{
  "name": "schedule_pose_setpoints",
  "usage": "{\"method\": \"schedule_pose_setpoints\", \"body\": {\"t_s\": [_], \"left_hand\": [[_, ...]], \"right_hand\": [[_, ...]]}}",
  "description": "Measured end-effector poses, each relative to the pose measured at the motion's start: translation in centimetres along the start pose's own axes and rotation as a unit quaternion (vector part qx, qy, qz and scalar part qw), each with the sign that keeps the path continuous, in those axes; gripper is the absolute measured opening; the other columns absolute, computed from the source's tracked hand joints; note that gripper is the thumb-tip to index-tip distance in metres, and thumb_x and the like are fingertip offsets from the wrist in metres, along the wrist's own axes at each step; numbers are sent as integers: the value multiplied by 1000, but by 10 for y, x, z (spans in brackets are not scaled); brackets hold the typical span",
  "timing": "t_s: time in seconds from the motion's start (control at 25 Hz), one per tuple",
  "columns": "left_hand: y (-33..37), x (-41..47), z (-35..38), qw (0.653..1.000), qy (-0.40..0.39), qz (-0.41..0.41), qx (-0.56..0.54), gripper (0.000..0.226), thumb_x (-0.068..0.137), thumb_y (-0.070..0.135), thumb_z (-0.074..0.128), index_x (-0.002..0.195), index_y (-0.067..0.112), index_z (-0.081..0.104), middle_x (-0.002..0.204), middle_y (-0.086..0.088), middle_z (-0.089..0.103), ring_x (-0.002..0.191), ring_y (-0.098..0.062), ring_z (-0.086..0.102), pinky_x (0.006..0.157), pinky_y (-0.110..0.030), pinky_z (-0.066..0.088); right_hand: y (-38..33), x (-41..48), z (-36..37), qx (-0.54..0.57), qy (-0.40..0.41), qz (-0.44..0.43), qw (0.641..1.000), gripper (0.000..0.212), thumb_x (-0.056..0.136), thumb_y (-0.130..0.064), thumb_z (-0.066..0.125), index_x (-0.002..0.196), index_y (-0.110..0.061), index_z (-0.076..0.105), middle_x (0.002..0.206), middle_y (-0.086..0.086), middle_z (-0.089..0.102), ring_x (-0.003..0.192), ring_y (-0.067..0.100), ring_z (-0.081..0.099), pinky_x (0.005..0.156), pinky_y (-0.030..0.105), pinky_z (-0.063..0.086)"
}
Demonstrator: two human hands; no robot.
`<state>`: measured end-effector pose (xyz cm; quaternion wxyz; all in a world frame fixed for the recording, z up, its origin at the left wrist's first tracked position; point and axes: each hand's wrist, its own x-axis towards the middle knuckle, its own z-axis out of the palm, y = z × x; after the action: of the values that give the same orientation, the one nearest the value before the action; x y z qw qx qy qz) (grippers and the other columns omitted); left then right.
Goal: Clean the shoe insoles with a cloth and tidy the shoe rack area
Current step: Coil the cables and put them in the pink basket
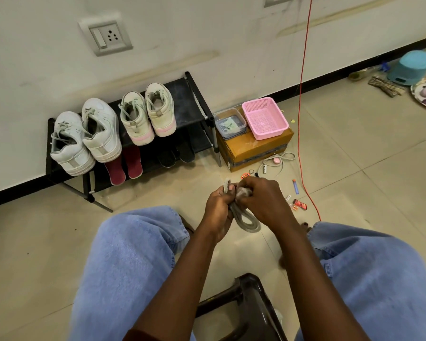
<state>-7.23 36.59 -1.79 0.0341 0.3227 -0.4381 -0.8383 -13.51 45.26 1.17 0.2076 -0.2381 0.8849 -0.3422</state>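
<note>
My left hand (218, 205) and my right hand (263, 200) meet above the floor, both gripping a grey shoelace (246, 221) whose loops hang down between them. A crumpled bit of cloth or lace (244, 192) is bunched between my fingers. The black shoe rack (192, 102) stands against the wall. Its top shelf carries a pair of white sneakers (86, 136) and a cream pair with pink soles (148, 114). Two maroon insoles (123, 166) lean on the lower shelf beside dark footwear (175, 156).
A cardboard box (253, 148) right of the rack bears a pink basket (265, 118) and a clear container (229, 125). Small items, a white cord (278, 161) and an orange cable (301, 119) lie on the tiles. A dark stool (246, 301) is between my knees.
</note>
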Motion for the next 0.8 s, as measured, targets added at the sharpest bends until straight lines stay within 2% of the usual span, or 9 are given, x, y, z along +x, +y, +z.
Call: {"method": "schedule_pose_setpoints", "body": {"t_s": [0.12,0.28,0.44,0.52,0.6,0.68,0.8], "left_hand": [[-3,3,0,999,24,-5,-43,30,102,8,31,93,8,60,80,-6,69,70,-12,68,64,-23,55],[-9,10,1,997,12,-10,-79,32,103,21,32,100,5,59,86,-9,69,77,-17,68,71,-27,56],[-16,16,8,996,-12,-27,-86,33,102,26,32,102,5,57,86,-8,70,78,-14,68,75,-26,55],[-16,23,13,996,-2,-31,-89,28,102,23,34,97,5,54,72,-3,69,67,-10,66,68,-23,55],[-17,36,21,997,30,-39,-66,25,102,22,35,91,7,50,60,0,64,56,-7,62,59,-21,53],[-22,55,28,996,71,-44,-28,26,102,27,38,91,8,50,63,-2,60,55,-9,60,57,-23,49],[-31,103,35,992,96,-77,24,27,101,31,40,85,11,49,64,-2,51,54,-11,50,56,-26,43]], "right_hand": [[-1,-1,11,77,47,31,995,35,81,-14,68,109,-15,47,83,2,61,70,11,58,56,11,44],[0,-3,22,150,100,52,982,37,84,-8,64,114,-14,42,94,9,69,75,11,60,69,20,50],[9,4,27,100,142,54,983,27,86,-9,61,109,-13,47,98,9,66,88,19,62,71,23,46],[19,10,31,45,180,68,980,27,86,-12,62,109,-13,49,113,11,54,103,23,53,78,29,46],[28,17,33,69,137,100,983,27,92,-17,53,118,-13,46,125,11,46,107,22,49,81,30,43],[38,23,39,96,49,88,990,27,98,-25,38,121,-13,44,121,10,54,98,18,52,78,27,40],[64,44,49,63,27,60,996,31,99,-38,31,117,-17,45,110,6,59,96,19,58,85,35,50]]}}
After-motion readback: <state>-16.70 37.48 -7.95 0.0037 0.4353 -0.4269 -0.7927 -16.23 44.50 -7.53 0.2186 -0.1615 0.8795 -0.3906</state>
